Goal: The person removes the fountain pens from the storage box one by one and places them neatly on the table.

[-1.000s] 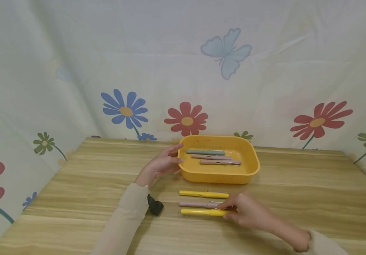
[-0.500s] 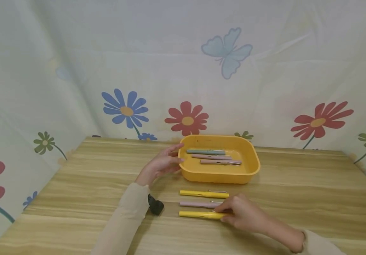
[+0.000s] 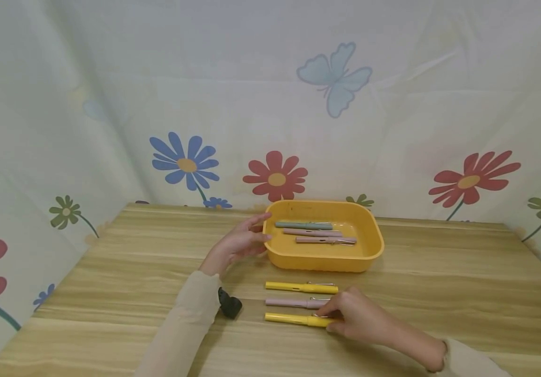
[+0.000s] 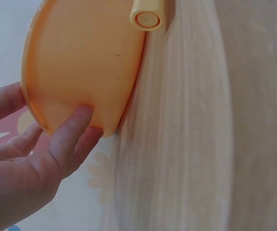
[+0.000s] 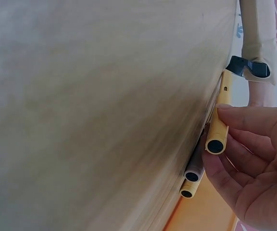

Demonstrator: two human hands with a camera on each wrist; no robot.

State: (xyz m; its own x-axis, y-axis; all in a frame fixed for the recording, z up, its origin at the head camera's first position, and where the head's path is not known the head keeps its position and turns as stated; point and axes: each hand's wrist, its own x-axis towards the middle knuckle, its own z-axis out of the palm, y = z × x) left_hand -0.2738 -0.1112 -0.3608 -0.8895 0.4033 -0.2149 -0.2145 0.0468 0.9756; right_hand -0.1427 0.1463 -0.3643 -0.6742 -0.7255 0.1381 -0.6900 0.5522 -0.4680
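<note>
My right hand [image 3: 360,317] pinches the right, clip end of the front yellow pen [image 3: 289,318] between thumb and fingers. In the right wrist view, this pen's dark round end [image 5: 215,146] points toward the camera. Behind it lie a pale lilac pen [image 3: 286,302], its right end partly covered by the hand, and another yellow pen [image 3: 284,286]. My left hand [image 3: 239,242] touches the left end of a yellow plastic box [image 3: 327,263]. In the left wrist view, its extended fingers [image 4: 71,132] rest against the box's outer wall and rim.
Inside the box lie a green-grey pen [image 3: 303,225] and two dusty pink pens [image 3: 324,240]. A black wrist device [image 3: 229,303] sits at the left sleeve. Behind the wood-grain table [image 3: 124,293] hangs a flowered cloth [image 3: 233,94].
My right hand has shifted slightly left with the front yellow pen, bringing its left end about level with the other two. The left hand and box have stayed put.
</note>
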